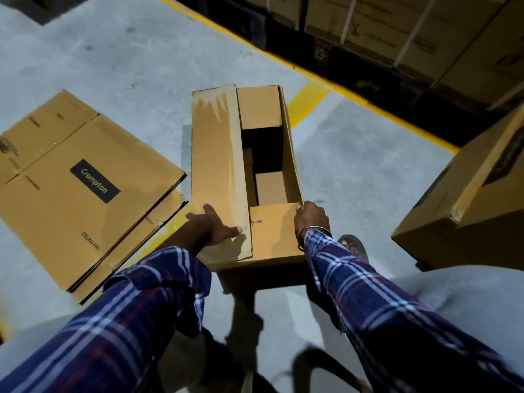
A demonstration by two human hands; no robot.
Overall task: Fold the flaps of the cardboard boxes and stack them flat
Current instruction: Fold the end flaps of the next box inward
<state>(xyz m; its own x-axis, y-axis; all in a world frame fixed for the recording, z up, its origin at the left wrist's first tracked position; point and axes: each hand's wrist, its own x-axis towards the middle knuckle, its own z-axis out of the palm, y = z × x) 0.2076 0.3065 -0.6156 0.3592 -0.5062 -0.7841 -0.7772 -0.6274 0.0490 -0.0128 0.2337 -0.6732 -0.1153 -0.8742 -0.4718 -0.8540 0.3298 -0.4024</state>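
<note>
My left hand (214,226) lay flat, fingers straight and spread, pressing the long left flap (217,165) of the open cardboard box (292,163) down over its mouth. My right hand (310,218) curled its fingers over the box's near right corner, gripping the rim where the short near flap (273,232) met the right wall. That short flap was folded inward, lying just beside the long flap's edge; the far short flap (259,107) was likewise turned in, and the middle of the box stayed open and dark. Both forearms wore plaid sleeves (368,287). The box stood on the grey concrete floor (113,52). To its left lay a stack of flattened boxes (85,188), the top one marked "Crompton". At the right stood another carton (467,199); yellow floor lines (306,100) ran beyond, before strapped cartons (397,29).
</note>
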